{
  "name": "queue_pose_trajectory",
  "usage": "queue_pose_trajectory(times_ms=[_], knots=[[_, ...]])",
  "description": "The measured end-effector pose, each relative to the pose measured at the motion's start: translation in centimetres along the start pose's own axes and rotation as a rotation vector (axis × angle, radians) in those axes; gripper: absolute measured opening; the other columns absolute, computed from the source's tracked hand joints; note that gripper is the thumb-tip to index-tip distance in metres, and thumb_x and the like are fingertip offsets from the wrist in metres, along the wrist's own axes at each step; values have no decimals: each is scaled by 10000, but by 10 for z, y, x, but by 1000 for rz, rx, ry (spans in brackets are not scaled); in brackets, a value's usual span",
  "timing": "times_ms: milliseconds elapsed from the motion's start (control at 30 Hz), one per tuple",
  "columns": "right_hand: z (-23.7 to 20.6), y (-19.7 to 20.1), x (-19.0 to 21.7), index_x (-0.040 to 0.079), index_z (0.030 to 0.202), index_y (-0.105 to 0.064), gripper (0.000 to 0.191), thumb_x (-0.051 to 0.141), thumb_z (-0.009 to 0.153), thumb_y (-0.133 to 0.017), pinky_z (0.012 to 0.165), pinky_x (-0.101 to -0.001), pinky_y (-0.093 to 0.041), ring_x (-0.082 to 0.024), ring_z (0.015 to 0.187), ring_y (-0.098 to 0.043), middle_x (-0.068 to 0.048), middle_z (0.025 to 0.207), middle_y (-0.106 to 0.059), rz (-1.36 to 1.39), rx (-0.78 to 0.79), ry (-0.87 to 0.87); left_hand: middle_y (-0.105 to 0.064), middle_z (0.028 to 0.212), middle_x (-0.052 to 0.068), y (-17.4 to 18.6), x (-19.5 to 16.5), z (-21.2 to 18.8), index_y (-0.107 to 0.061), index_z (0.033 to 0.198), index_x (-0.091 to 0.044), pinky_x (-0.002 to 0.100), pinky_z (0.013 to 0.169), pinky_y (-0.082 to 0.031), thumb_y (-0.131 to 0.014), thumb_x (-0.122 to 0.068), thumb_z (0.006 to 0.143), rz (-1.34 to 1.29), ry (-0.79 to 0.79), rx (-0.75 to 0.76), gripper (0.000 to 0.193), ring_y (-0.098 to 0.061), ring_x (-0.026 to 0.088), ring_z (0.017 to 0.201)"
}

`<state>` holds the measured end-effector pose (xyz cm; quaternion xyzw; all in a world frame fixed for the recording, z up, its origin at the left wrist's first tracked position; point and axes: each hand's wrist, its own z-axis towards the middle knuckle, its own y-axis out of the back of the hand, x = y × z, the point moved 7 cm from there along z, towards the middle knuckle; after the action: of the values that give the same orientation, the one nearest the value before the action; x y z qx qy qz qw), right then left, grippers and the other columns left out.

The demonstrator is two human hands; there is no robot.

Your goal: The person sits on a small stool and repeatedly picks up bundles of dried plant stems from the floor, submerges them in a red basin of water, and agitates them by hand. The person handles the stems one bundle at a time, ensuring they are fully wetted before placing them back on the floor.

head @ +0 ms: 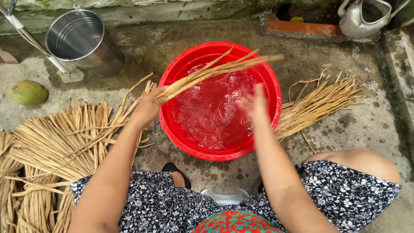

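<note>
- Two bare hands work over a round red plastic basin (172,125) of rippling water, which stands on the wet concrete floor (366,129) between the person's knees.
- Far left on the floor lies a wide heap of dry tan reed strips (56,142), fanned out just beside the left forearm; behind it rest a green round fruit (28,92) and a shiny metal bucket (82,41).
- Next, the left hand (148,108) sits at the basin's left rim, its grip clenched around the near end of a slim bundle of tan reed strips (215,69).
- From that grip the bundle's long axis runs up and to the right, slanting across the basin above the water, with its free tips reaching past the far rim.
- Further right, the right hand (254,103) hovers over the water, blurred; it looks released and holds nothing, though the blur keeps me from being sure.
- This hand lies below the bundle's free half and apart from it, so the left hand is the one joined to the bundle.
- Rightmost, a second sheaf of darker, damp-looking reed strips (319,101) lies on the floor touching the basin's right side, and a metal kettle (362,17) stands at the back.
</note>
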<state>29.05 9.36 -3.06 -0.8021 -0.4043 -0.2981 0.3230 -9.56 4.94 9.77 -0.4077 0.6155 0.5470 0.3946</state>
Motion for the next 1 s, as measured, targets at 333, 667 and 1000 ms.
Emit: queue_pose_trajectory(times_ms=[333,667,1000], knots=[[-43,-82,-102,37,1071,-568,134,153,1015,-605,504,-275,-525,-150,603,-569,-93,815,-666,92,349,-211,-713,980,286,-173,-20,-57,-514,1211,12,570,813,-559,-361,-293,1074,799,43,483,367,-725,442,928],[43,14,7,145,1063,-682,205,292,1063,-539,410,-229,-444,-85,473,-514,-52,744,-650,547,-97,-66,-750,940,154,-91,-101,-58,-616,1317,-255,492,786,-595,-495,-434,1014,792,-94,516,372,-745,335,823],[12,11,-13,246,1614,-129,990,771,853,-481,899,-595,-592,-420,1201,-627,-246,1591,-303,168,-63,-61,-755,1062,154,18,-47,-2,-670,1192,-185,493,880,-545,-640,-307,934,577,152,-49,287,-719,338,1006]])
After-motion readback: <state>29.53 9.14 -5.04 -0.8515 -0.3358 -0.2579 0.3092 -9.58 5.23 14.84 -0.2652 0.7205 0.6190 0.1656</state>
